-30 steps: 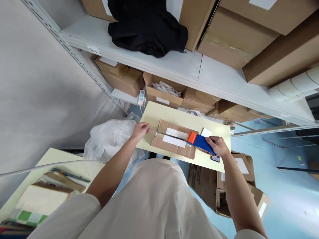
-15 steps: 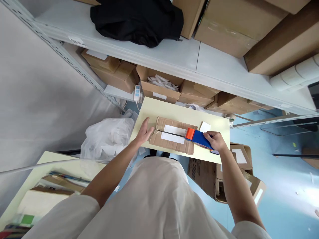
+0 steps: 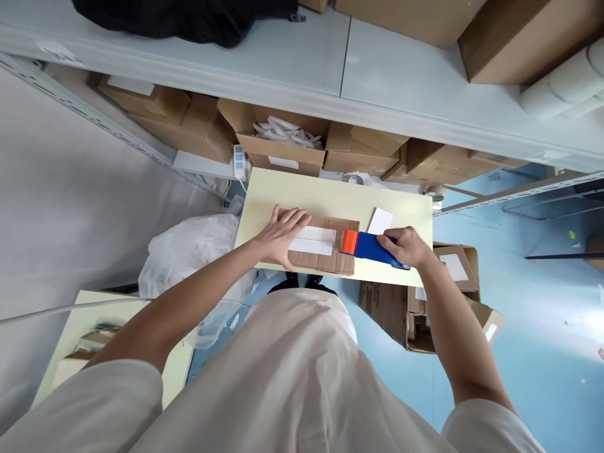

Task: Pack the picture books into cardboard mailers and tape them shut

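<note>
A flat brown cardboard box (image 3: 343, 264) lies on the pale yellow table (image 3: 283, 189), two white label strips (image 3: 311, 240) side by side along its top. My left hand (image 3: 280, 237) is spread over the box's left end, fingers apart and pressing on it. In my right hand (image 3: 406, 246) is a blue tape dispenser (image 3: 372, 246) with an orange front end, gripped at its right part. That orange end rests at the right side of the box's top. Behind the dispenser lies a white card (image 3: 380, 220).
Above the table runs a grey shelf (image 3: 292, 63) carrying boxes and black cloth (image 3: 189, 16). Open cartons (image 3: 283, 151) stand under it. A power strip (image 3: 240, 162) hangs near the table's back left corner. A plastic bag (image 3: 174, 248) lies left; cartons (image 3: 391, 314) sit right.
My left hand has moved right, from beside the box onto its left end. The dark gap between the top flaps has closed. The dispenser stays at the box's right side.
</note>
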`<state>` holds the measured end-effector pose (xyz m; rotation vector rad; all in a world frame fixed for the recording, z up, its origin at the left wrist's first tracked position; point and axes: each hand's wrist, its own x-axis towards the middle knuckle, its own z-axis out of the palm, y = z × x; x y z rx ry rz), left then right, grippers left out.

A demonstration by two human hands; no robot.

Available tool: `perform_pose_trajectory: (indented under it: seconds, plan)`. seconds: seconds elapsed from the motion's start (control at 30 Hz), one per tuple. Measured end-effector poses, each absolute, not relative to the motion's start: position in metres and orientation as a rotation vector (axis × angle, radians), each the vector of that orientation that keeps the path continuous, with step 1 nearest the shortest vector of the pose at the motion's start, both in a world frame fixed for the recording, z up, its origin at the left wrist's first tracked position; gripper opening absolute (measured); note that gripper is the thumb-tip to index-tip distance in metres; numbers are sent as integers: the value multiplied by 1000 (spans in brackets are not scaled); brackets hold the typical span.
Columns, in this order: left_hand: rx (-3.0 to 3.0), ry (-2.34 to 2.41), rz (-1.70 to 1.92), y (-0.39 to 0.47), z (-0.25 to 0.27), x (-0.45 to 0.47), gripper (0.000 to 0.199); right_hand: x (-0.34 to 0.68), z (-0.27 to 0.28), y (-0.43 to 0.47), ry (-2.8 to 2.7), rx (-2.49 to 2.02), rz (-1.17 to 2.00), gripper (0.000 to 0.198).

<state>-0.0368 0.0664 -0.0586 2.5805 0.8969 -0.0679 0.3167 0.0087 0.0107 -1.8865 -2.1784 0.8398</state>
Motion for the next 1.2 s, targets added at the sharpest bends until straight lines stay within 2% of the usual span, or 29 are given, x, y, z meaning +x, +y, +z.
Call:
perform_pose_trajectory:
  seconds: [0.17,0.37,0.63,0.77,0.87,1.0,1.13,1.2]
  plan:
    - [2619,910,-176,68,-58,-34,134,370,-18,5,-2180,-1891,886,45]
    - [2663,976,-335,60,-55,-25,133,365,-71,11,-2148,-1828,899,42]
    - [2725,727,-288,27,-64,87,123,359,-91,5,-2018,-1742,990,41]
    - [2714,702,-263,25,-69,108,117,373,-99,0,-1930,-1688,1105,43]
    - [2699,710,-262,27,-73,104,118,400,-99,-8,-1891,-1696,1184,46]
    - [2701,686,-250,28,-70,102,113,419,-80,-17,-2030,-1905,1134,50]
    - [2695,677,-256,29,-60,111,95,363,-46,-8,-2224,-2407,855,52]
    - [2686,709,-275,28,-55,118,92,325,-35,1,-2287,-2482,737,49]
